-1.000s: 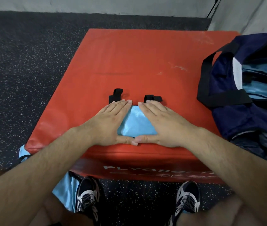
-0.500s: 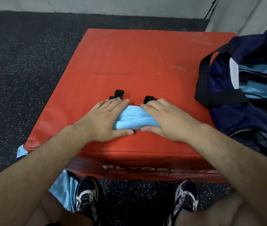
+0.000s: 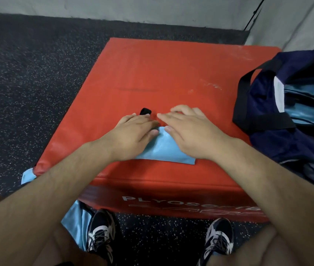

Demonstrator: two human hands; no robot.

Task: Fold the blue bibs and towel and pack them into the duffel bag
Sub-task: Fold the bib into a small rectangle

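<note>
A folded light blue bib [image 3: 164, 150] lies near the front edge of the red plyo box [image 3: 171, 73]. My left hand [image 3: 133, 134] rests flat on its left part, fingers straight and reaching a black strap [image 3: 145, 111] at the bib's far side. Pressing on the right part is my right hand [image 3: 188, 131], its fingers stretched past the bib's far edge. The navy duffel bag [image 3: 279, 146] stands open on the box's right side, with light blue fabric [image 3: 305, 112] inside it. The bib's middle and far edge are hidden under my hands.
More light blue cloth [image 3: 75, 223] hangs by my left leg, and a corner of it [image 3: 26, 174] shows at the box's front left corner. My two shoes stand on the speckled black floor [image 3: 27, 83]. A grey wall runs behind the box.
Both hands slid away from me across the bib, uncovering its near edge. The right black strap is now hidden under my right hand.
</note>
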